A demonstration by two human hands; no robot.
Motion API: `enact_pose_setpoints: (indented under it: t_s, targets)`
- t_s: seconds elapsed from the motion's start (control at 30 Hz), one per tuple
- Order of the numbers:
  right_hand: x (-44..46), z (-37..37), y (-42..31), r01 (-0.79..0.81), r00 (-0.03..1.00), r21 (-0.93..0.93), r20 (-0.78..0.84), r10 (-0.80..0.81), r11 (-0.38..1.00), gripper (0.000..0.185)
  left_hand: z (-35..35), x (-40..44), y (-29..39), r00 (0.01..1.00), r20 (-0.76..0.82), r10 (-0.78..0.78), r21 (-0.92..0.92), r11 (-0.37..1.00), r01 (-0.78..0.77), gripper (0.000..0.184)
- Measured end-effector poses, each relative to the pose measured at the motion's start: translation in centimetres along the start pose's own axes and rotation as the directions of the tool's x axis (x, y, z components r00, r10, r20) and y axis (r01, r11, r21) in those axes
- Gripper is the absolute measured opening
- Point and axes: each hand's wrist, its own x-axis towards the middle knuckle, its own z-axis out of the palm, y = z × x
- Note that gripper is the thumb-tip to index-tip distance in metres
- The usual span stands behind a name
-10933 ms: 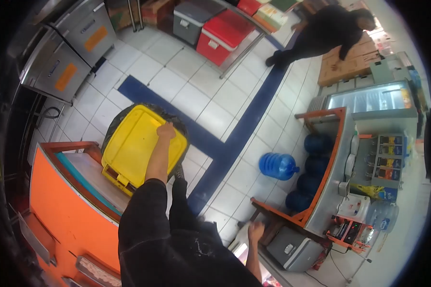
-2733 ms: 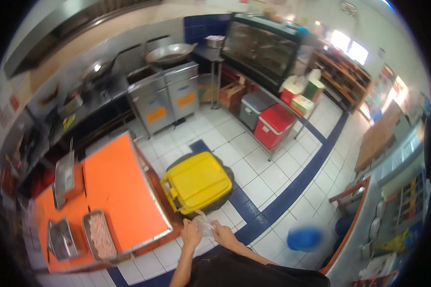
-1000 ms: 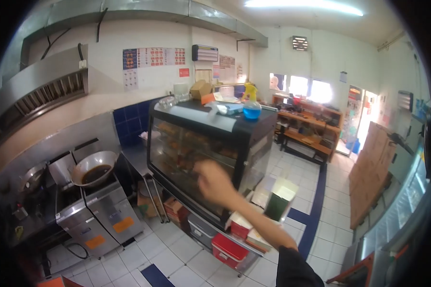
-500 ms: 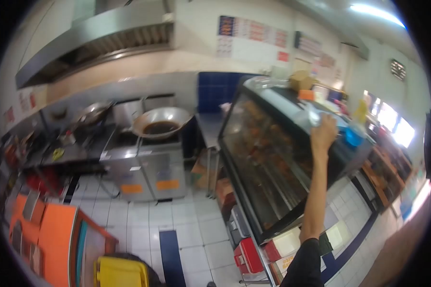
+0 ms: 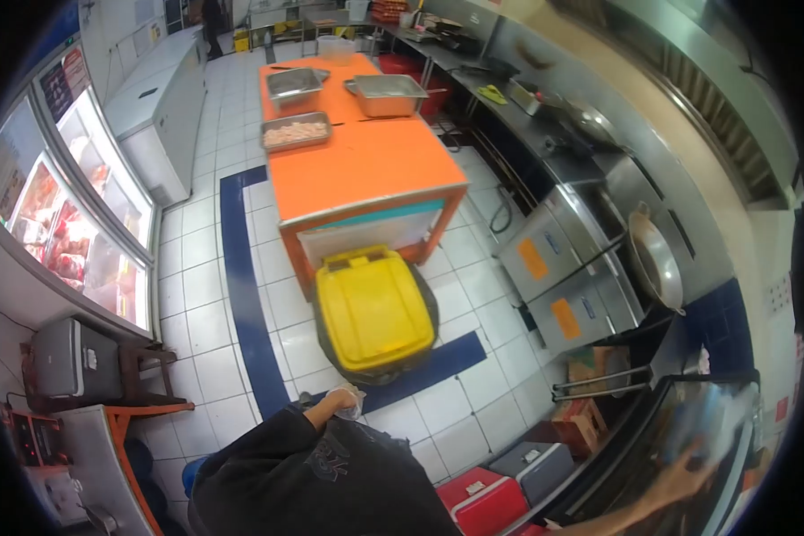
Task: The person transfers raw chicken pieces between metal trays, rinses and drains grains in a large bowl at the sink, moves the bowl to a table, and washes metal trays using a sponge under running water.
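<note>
Floor gap (image 5: pixel 489 310) between yellow bin (image 5: pixel 375 311) and 2 steel cabinets (image 5: pixel 545 239).

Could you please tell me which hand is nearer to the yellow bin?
Left: the left hand is just short of the bin; the right hand is at the cabinet.

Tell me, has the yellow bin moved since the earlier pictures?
No, not visibly. The yellow bin still stands at the same end of the orange table, hinge side toward it, by the short blue floor stripe.

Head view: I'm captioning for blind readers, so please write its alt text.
Left hand, with clear plastic, near a yellow-lidded bin; right hand, blurred, at a dark-framed cabinet. Beyond the bin stands an orange table holding metal trays.
</note>
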Motion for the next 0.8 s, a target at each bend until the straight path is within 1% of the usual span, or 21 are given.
enact_pose_setpoints:
  t_s: [0.07,0.1,0.13,0.17,0.2,0.23,0.27,0.3,0.33,0.37,0.4,0.5,0.53,0.57,0.6,0.63,0.67,0.7,0.73,0.77,0.8]
  targets:
    - [-6.3,2.3,-10.0,-0.068,0.972,0.372,0.233,-0.022,0.926,0.044,0.0,-2.0,-6.1,0.998,-0.029,-0.052,-0.057,0.997,0.05,0.04]
    - [-9.2,5.1,-11.9,-0.105,0.935,0.5,0.345,-0.087,0.859,0.043,2.7,-1.9,-11.0,0.991,-0.123,-0.047,-0.177,0.984,0.025,0.036]
    - [-11.9,7.0,-16.4,-0.2,0.878,0.517,0.471,-0.081,0.832,0.04,4.0,-3.0,-14.9,0.975,-0.213,-0.057,-0.297,0.955,-0.01,0.033]
    - [-15.0,10.2,-18.9,-0.209,0.814,0.523,0.561,-0.149,0.826,0.037,3.6,-5.9,-18.0,0.954,-0.296,-0.047,-0.483,0.869,-0.107,0.032]
    - [-18.6,13.5,-21.8,-0.21,0.756,0.475,0.633,-0.165,0.855,0.041,2.2,-8.6,-19.7,0.943,-0.279,-0.18,-0.36,0.93,0.07,0.031]
    - [-21.9,16.3,-25.9,-0.269,0.669,0.566,0.692,-0.272,0.779,0.042,0.1,-10.8,-21.3,0.904,-0.294,-0.31,-0.223,0.942,0.251,0.031]
    - [-24.7,17.5,-31.5,-0.32,0.632,0.646,0.691,-0.351,0.693,0.042,-1.3,-13.6,-22.7,0.831,-0.396,-0.391,-0.316,0.908,0.276,0.03]
    - [-27.4,19.5,-35.8,-0.351,0.573,0.634,0.728,-0.378,0.689,0.041,-1.8,-16.4,-24.5,0.743,-0.478,-0.469,-0.402,0.868,0.29,0.03]
    - [-29.0,20.0,-41.0,-0.31,0.554,0.603,0.743,-0.376,0.735,0.039,-1.5,-18.0,-27.1,0.732,-0.488,-0.475,-0.396,0.868,0.299,0.03]
    - [-31.1,22.3,-44.5,-0.13,0.641,0.727,0.58,-0.503,0.674,0.035,-0.6,-19.4,-29.6,0.689,-0.526,-0.499,-0.415,0.858,0.304,0.029]
    - [-31.9,22.9,-49.0,-0.086,0.685,0.838,0.443,-0.579,0.54,0.031,-0.1,-20.8,-31.8,0.648,-0.556,-0.52,-0.434,0.847,0.307,0.028]
    - [-33.7,24.4,-60.2,0.097,0.697,0.889,0.259,-0.668,0.447,0.029,-0.1,-25.2,-34.9,0.566,-0.559,-0.606,-0.526,0.787,0.324,0.027]
    - [-35.0,26.4,-62.9,0.143,0.673,0.902,0.214,-0.708,0.408,0.034,-1.0,-26.6,-34.6,0.57,-0.551,-0.609,-0.527,0.784,0.328,0.027]
    - [-37.2,28.6,-64.8,0.188,0.644,0.912,0.167,-0.746,0.366,0.038,-2.2,-28.0,-33.8,0.481,-0.365,-0.797,-0.885,0.458,0.089,0.027]
    - [-39.9,30.4,-66.0,0.184,0.64,0.912,0.172,-0.749,0.367,0.038,-3.3,-28.2,-33.3,0.46,-0.098,-0.882,-0.981,0.007,-0.195,0.027]
    - [-42.9,32.3,-67.2,0.214,0.562,0.884,0.238,-0.792,0.417,0.043,-4.1,-27.7,-32.9,0.457,-0.091,-0.885,-0.981,0.002,-0.192,0.027]
    - [-46.1,34.1,-68.6,0.243,0.482,0.856,0.302,-0.822,0.456,0.047,-3.6,-27.2,-33.2,0.459,-0.089,-0.884,-0.956,-0.054,-0.288,0.026]
    - [-50.1,35.5,-69.1,0.185,0.361,0.844,0.418,-0.834,0.504,0.053,-3.5,-26.9,-33.8,0.456,-0.089,-0.886,-0.921,-0.101,-0.377,0.026]
    - [-53.6,35.8,-69.4,0.132,0.229,0.824,0.515,-0.826,0.551,0.06,-4.4,-26.2,-34.5,0.473,-0.051,-0.88,-0.953,-0.099,-0.286,0.026]
    - [-55.1,33.0,-70.8,-0.073,0.077,0.757,0.653,-0.753,0.649,0.054,-3.6,-24.1,-35.7,0.465,-0.102,-0.88,-0.857,-0.159,-0.49,0.027]
    - [-59.2,33.0,-71.4,-0.157,-0.157,0.725,0.652,-0.742,0.671,0.046,-7.0,-23.8,-35.6,0.469,-0.035,-0.883,-0.921,-0.154,-0.358,0.028]
